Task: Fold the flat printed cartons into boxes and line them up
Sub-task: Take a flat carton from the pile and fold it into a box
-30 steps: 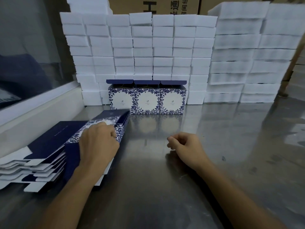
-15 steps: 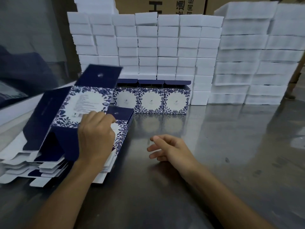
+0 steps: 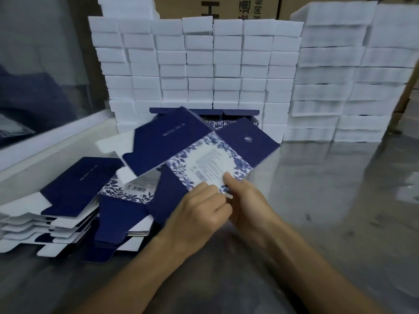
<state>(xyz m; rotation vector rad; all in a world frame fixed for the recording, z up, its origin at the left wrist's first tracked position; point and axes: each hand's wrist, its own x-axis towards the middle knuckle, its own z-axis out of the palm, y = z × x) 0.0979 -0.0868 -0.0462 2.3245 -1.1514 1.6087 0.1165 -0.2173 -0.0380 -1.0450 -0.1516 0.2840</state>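
Centrally, a flat carton [image 3: 199,152] is held tilted above the steel table [image 3: 328,211], clear of the stack of flat cartons [image 3: 74,200] at near left, probably so its panels can swing open. Both hands pinch its near corner: the left hand [image 3: 199,214] from the left, the right hand [image 3: 247,202] from the right. Finished boxes [image 3: 226,120], partly hidden behind it, stand at the far side against white foam blocks [image 3: 204,64], which likely keep the row straight.

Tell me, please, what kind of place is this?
Probably a packing workshop or warehouse: stacks of white foam blocks, a pile of flat printed cartons on a steel table, and brown shipping cartons behind.
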